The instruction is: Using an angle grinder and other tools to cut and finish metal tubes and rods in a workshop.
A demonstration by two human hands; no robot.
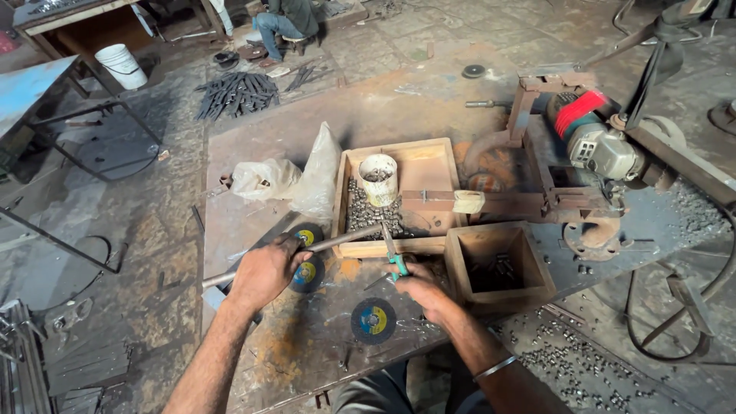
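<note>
Steel rod [307, 249], thin, grey and dull, is clamped in the left hand [267, 270], fist closed round it near mid-length. Right hand [418, 287] is closed on green-handled pliers [392, 257], nose up toward the rod's far end. Rod lies low over the counter [253, 153], long axis running lower left to upper right, far tip over the front edge of the wooden tray [399, 192]. Tray holds a heap of small dark metal bits w/ a white cup [379, 179] standing in them, also full of bits. Square wooden box [498, 264] just right of the hands has a few bits at the bottom. Three cutting discs [373, 320] lie flat near the hands. Beyond: plastic bags [295, 178], cut-off machine [606, 149].
</note>
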